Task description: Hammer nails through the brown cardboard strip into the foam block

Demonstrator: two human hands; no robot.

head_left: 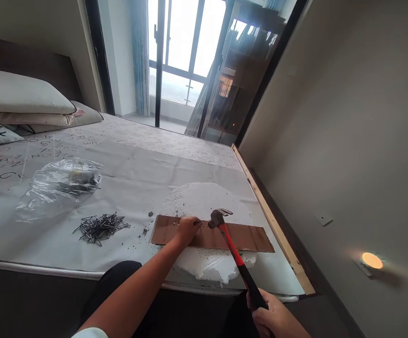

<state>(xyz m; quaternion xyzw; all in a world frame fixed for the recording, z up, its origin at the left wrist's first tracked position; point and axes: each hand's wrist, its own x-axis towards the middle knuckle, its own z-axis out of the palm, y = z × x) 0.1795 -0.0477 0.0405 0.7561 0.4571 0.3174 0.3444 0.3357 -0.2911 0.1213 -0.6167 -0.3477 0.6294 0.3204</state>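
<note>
Right hand (272, 317), nearest me, is wrapped round the hammer (234, 249) handle's end; left hand (187, 230) pinches a nail (199, 223) upright on the brown board (212, 236) over foam on the bed. Short taps first, I'd say, fingers low.

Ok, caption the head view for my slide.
Left hand steadies a nail on a brown board; right hand grips a red-handled hammer.
</note>
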